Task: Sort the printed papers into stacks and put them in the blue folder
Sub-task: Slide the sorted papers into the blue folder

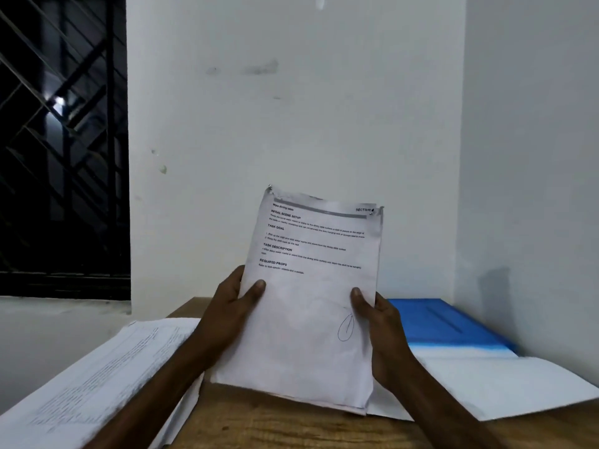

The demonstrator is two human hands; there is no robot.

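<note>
Papers [311, 303]: "TASK GOAL" ("SECTION" top-right)

We grip the paper stack [311, 306] by both side edges. Our left hand [231, 307] clasps its left edge, thumb lying across the front. Our right hand [377, 328] clasps its right edge likewise, both forearms reaching up from below it.

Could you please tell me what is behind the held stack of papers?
Behind the stack of papers: wooden table, white wall, blue folder at right. The tabletop directly behind is covered.
</note>
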